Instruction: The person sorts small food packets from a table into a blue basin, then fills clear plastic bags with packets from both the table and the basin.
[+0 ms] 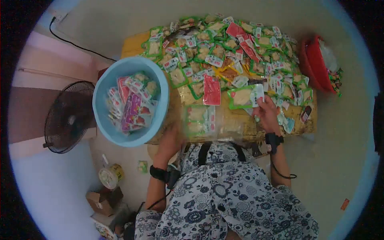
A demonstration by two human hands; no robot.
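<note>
Clear bag [202, 122], pinched by my left hand [170, 140], could slip if my right hand [267, 114], fingers clamped on green packet [245, 97], tugs.

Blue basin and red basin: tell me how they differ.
The blue basin sits at the table's left corner, fully in view; the red basin sits at the right edge, partly out of view. The blue basin holds red, purple and green packets; the red basin shows clear plastic and a few small packets. The blue looks wider. Both hold packets.
</note>
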